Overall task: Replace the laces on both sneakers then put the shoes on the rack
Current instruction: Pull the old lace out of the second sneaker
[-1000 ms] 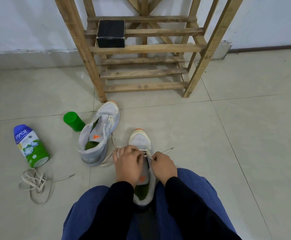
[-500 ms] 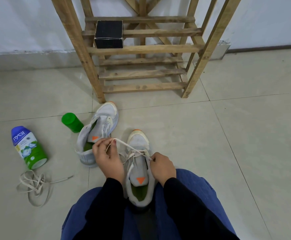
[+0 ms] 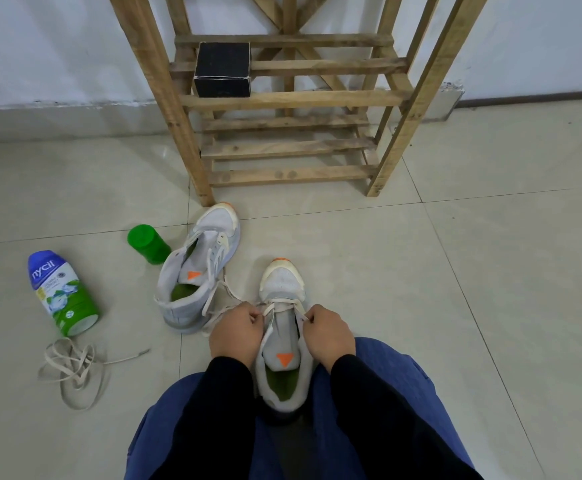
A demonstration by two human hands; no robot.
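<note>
Left hand [image 3: 235, 332], right hand [image 3: 329, 332] grip lace [image 3: 283, 301] above sneaker [image 3: 282, 281].

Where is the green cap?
In the head view, the green cap lies on the floor at left, right beside the far sneaker, between it and the Nycil bottle.

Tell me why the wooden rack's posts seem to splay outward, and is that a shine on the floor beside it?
Head view: the wide-angle lens splays the rack outward toward the top; a soft sheen of reflected light sits on the floor left of it; lighting is even with faint shadows; the left hand and right hand, pinching the lace of the near sneaker, look sharp.
</note>
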